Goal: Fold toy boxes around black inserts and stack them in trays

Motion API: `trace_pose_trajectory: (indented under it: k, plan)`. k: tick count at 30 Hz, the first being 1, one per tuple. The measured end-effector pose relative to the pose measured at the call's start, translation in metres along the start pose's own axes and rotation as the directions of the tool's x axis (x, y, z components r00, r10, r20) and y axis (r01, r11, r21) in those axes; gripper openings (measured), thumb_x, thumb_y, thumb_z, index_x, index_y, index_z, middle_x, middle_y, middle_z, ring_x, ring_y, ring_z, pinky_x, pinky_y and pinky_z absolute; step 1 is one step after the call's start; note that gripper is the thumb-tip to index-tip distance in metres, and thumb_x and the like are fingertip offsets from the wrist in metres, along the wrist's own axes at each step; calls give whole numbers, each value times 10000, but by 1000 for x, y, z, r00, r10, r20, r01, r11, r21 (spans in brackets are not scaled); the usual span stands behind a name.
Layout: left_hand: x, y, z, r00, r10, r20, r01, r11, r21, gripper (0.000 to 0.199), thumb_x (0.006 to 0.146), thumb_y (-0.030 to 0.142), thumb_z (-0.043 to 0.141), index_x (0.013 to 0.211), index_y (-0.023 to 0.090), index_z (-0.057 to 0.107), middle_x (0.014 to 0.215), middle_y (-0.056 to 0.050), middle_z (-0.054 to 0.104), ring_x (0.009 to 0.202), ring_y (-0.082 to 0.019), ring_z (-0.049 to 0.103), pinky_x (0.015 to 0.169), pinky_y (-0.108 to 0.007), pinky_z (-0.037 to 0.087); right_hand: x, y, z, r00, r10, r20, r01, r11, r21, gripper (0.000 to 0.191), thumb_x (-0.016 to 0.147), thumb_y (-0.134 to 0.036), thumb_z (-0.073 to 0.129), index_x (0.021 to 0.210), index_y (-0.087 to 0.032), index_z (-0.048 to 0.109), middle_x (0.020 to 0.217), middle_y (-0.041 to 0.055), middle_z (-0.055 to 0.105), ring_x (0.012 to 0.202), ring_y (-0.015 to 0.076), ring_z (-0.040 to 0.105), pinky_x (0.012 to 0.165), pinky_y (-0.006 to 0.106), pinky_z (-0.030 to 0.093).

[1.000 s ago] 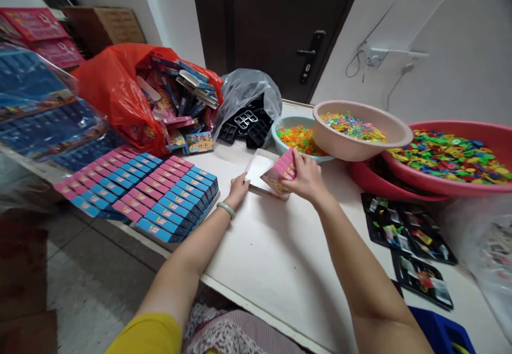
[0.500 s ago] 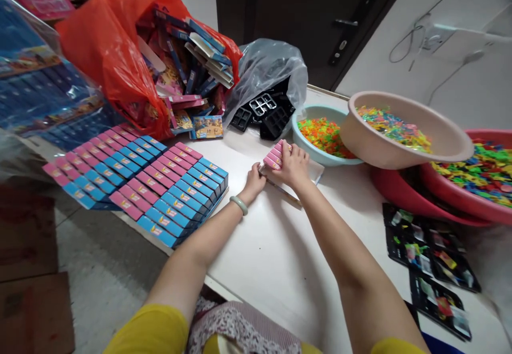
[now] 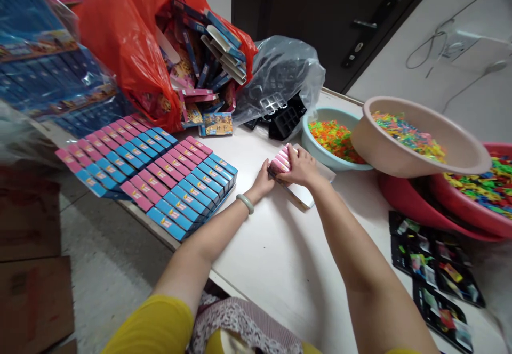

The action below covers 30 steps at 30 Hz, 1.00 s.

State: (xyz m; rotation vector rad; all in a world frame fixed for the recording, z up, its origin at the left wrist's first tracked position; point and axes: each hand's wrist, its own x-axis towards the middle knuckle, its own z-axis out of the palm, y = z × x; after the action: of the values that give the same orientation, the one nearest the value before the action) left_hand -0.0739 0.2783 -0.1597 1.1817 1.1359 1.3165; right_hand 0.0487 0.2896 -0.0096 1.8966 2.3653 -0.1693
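Pink boxes [image 3: 280,162], one short row: sitting at left end of open white-lined tray [image 3: 303,195]. Right hand [image 3: 303,167]: fingers curving over row, gripping it. Left hand [image 3: 263,180]: fingers bending at tray's left end; whether pinching, cannot tell. Tray: resting on white surface [image 3: 256,268]. Leftward: pink-and-blue box rows [image 3: 182,183] standing. Beyond: red bag [image 3: 120,39] holding cartons [image 3: 224,50]; light-blue basin [image 3: 322,153] holding orange-green pieces [image 3: 334,138].

I'm holding a tight row of pink-topped boxes [image 3: 280,160] at a shallow, white-lined open tray's [image 3: 303,196] left end.
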Motion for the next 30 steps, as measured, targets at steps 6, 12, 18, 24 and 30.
trace_pose_trajectory:
  k: [6,12,18,24,30]
  plan:
    - [-12,30,-1,999,-48,-4,48,992,116,941,634,80,702,1469,77,268,1531,-230,343,1443,-354,325,1236,-497,210,11,13,-11,967,-40,251,32,999,39,1305,635,-784,648,1577,-208,-48,1651,191,-43,1512,421,17,1167,594,177]
    - [-58,100,-4,999,7,-50,7,963,269,783,791,197,634,1477,128,263,1544,-212,327,1451,-326,321,1212,-489,281,7,13,1,985,-97,143,96,995,16,1125,738,-775,545,1583,-189,88,1647,214,16,1502,449,52,1137,642,209]
    - [-16,223,-86,917,387,98,-374,747,549,620,860,315,634,1418,226,379,1447,-88,452,1374,-307,402,1134,-473,365,11,15,2,984,-169,63,169,986,1,1066,755,-766,521,1578,-194,155,1636,216,127,1478,465,172,1095,650,285]
    - [91,272,-186,992,128,14,-24,76,997,557,770,140,669,1292,66,490,1363,-186,490,1365,-374,371,1162,-538,254,10,8,-2,976,-210,63,210,978,16,1054,753,-764,533,1576,-213,172,1638,193,149,1498,428,143,1121,613,286]
    - [134,235,-215,979,34,-199,202,-202,958,697,760,179,715,1351,-32,412,1430,-368,367,1396,-498,272,1089,-658,202,13,12,12,962,-267,-65,271,961,54,968,774,-716,539,1555,-216,263,1626,205,188,1452,456,264,1077,631,338]
